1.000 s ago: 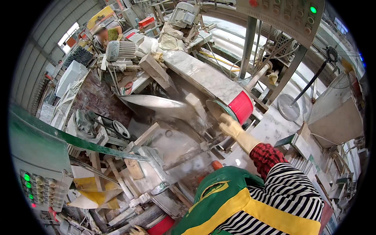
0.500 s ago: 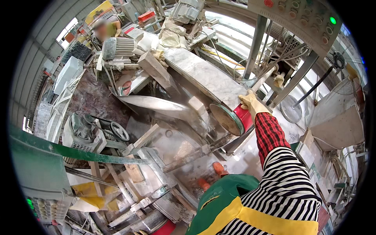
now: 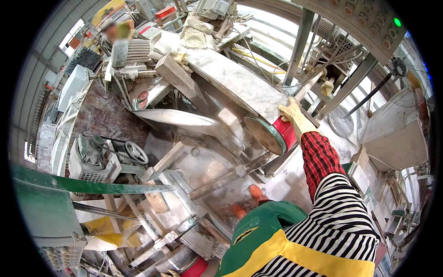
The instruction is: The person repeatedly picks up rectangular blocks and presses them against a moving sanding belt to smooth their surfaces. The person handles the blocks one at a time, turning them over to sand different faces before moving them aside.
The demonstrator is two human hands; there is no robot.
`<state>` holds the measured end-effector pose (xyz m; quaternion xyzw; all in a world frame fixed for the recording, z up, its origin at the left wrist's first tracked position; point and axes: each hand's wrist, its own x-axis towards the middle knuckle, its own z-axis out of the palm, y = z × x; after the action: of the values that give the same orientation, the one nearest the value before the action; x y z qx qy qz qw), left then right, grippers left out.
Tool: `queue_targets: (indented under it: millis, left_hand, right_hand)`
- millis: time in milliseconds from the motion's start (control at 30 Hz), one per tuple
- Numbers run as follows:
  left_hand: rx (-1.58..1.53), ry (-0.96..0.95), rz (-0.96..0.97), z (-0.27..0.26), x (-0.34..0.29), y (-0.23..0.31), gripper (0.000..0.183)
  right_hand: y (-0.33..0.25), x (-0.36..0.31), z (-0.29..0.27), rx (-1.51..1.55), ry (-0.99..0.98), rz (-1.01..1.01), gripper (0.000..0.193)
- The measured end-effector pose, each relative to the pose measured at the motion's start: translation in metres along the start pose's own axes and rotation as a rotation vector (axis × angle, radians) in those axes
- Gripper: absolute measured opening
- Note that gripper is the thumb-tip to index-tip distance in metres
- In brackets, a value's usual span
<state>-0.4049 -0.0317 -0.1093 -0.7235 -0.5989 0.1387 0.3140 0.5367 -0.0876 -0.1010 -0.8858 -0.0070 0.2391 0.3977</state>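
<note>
My right hand (image 3: pixel 293 118), in a cream work glove, is at the near end of a long conveyor (image 3: pixel 235 81) with a white, grey-streaked top. Its fingers curl over the corner, beside and partly over a red drum (image 3: pixel 285 133). A round brownish disc (image 3: pixel 263 136) with a green rim closes the drum's side. At the lower edge, a second red drum (image 3: pixel 196 267) shows in part. The tan tips (image 3: pixel 170 273) beside it may be my left glove; too little shows to tell.
A control panel (image 3: pixel 364 21) with a lit green button hangs at upper right. Left stand a motor with a pulley wheel (image 3: pixel 136 152) and a green cabinet (image 3: pixel 46 203). A twisted white band (image 3: pixel 177 121) crosses the middle. Another person (image 3: pixel 121 32) is at the far left.
The whole view has shifted slightly, with the far things now a little further left and higher. My right hand stays at the conveyor's end by the red drum.
</note>
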Motion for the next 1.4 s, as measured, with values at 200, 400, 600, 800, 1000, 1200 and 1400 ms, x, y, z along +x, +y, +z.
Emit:
queue_targets:
  millis: [200,400,600,800,1000,1200,1400]
  left_hand:
    - [-0.006,0.006,-0.028,-0.007,-0.002,0.006,0.105]
    - [-0.036,0.04,-0.073,-0.01,0.003,0.013,0.1]
    - [-0.043,0.077,-0.122,-0.007,-0.008,0.027,0.096]
    - [0.042,0.176,-0.143,-0.007,-0.01,0.019,0.092]
    - [0.437,0.381,-0.146,-0.029,-0.042,0.033,0.087]
    - [-1.574,0.182,-0.64,-0.165,0.003,0.103,0.067]
    - [-1.496,0.084,0.076,-0.273,0.089,0.177,0.067]
  right_hand:
    - [0.027,-0.01,0.015,0.42,-0.012,-0.217,0.083]
    - [0.102,-0.087,0.045,0.955,-0.049,-0.234,0.071]
    - [0.242,-0.139,0.07,0.463,0.014,-0.12,0.068]
    - [0.274,-0.163,0.089,0.083,-0.402,0.375,0.06]
    - [0.237,-0.179,0.152,-0.095,-0.71,0.076,0.055]
    - [0.159,-0.243,0.199,-0.007,-1.014,-0.283,0.059]
    - [0.011,-0.389,0.19,0.457,-1.531,-0.1,0.061]
